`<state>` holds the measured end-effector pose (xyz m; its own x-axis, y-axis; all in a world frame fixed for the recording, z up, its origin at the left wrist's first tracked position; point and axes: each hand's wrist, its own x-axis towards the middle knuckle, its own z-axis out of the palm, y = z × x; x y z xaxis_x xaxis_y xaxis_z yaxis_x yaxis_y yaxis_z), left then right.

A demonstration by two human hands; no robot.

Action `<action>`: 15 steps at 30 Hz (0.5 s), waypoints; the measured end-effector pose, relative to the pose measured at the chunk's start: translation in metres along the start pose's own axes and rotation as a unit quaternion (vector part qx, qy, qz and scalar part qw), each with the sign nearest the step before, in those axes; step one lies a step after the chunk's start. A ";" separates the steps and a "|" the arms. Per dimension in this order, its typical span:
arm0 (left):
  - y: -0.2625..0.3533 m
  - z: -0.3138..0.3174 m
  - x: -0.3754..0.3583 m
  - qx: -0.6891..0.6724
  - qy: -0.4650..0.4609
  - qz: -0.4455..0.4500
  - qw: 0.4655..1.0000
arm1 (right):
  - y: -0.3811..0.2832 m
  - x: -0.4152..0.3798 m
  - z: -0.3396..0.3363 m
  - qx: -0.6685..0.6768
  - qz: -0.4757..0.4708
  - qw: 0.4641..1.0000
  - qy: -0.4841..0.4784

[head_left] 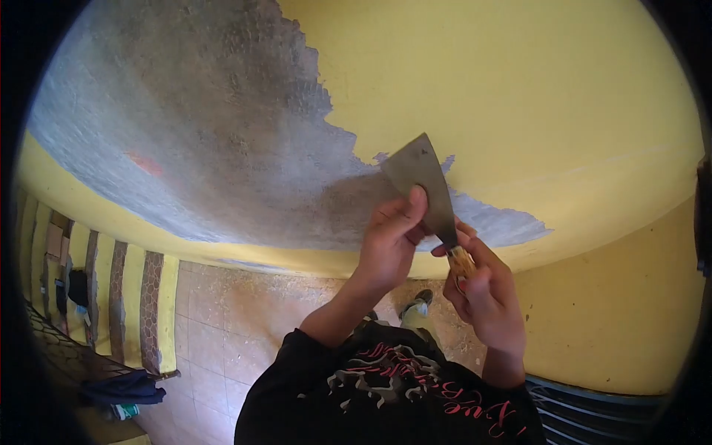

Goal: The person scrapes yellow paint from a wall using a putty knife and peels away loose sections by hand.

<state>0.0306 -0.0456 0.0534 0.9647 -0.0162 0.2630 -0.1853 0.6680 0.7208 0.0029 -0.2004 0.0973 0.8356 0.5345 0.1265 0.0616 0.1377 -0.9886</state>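
A putty knife [423,174] with a broad metal blade and a wooden-looking handle is held up in front of me, blade pointing upward. My right hand [486,300] is wrapped round its handle. Pinched on the blade is my left hand [389,241], its thumb flat on the near face and the fingers behind. Beyond the blade stands the wall [519,89], yellow paint on the right and a large bare grey patch [222,133] on the left. The ragged edge of the paint passes behind the blade.
Paint flakes litter the tiled floor [222,319] along the wall's foot. Yellow steps with patterned risers [150,297] rise at the left, with small items on them. A dark cloth [126,387] hangs at lower left. Dark metal bars [586,411] are at lower right.
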 end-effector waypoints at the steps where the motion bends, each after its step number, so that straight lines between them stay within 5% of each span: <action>1: 0.000 0.002 -0.004 -0.015 -0.017 -0.028 0.999 | 0.003 0.002 -0.002 0.000 0.004 1.000 0.000; 3: -0.002 0.001 -0.003 -0.003 -0.007 -0.009 1.000 | 0.010 0.008 -0.007 0.019 0.073 0.997 -0.032; 11: -0.005 -0.009 0.001 0.006 -0.011 0.029 1.000 | 0.006 0.003 0.000 0.002 0.067 0.998 -0.001; 13: -0.004 -0.002 -0.009 -0.020 -0.008 -0.042 0.999 | 0.005 0.003 -0.002 -0.002 0.050 0.999 0.013; 15: -0.009 -0.009 -0.015 -0.048 -0.019 -0.035 0.998 | 0.013 0.006 -0.009 -0.036 0.067 0.995 -0.072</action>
<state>0.0197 -0.0448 0.0378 0.9663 -0.0927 0.2403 -0.0972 0.7328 0.6735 0.0132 -0.2031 0.0846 0.7531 0.6579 -0.0015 -0.0013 -0.0008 -1.0000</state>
